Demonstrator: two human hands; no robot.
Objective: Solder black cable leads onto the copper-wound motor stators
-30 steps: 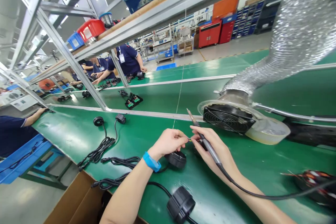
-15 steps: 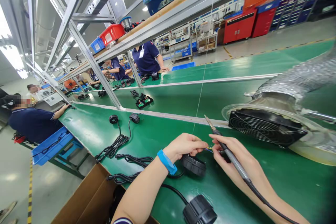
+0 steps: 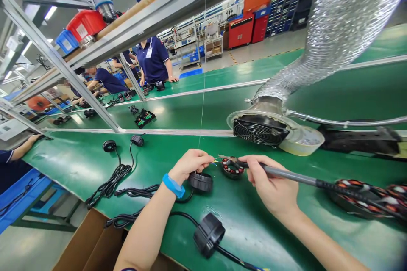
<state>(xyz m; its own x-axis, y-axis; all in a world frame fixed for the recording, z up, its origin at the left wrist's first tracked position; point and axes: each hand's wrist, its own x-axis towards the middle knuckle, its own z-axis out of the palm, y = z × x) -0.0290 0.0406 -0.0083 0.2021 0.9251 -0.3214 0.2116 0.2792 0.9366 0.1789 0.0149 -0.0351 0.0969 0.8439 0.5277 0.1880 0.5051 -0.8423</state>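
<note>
My left hand point(image 3: 192, 164), with a blue wristband, pinches thin coloured wires point(image 3: 216, 161) just above a black round cap point(image 3: 201, 183) on the green bench. A soldering iron point(image 3: 288, 172) lies in the closed fingers of my right hand point(image 3: 271, 188). Its tip points left, close to the wire ends; whether they touch I cannot tell. Just below the iron's tip rests a small ring-shaped motor coil point(image 3: 232, 173) with red and white windings. Nearer to me, a second black cap point(image 3: 209, 233) lies on its side with its cable.
Coiled black cables point(image 3: 110, 184) lie on the left, above an open cardboard box point(image 3: 85, 237). A fume fan point(image 3: 259, 130) with a foil duct point(image 3: 343, 25) stands ahead. More coils point(image 3: 359, 199) lie at right. A metal shelf rail point(image 3: 152, 19) crosses above. Co-workers sit and stand beyond.
The view has swung right, bringing several coils into sight. My right hand has turned the soldering iron from pointing up to pointing left at the wires. My left hand still pinches the wires.
</note>
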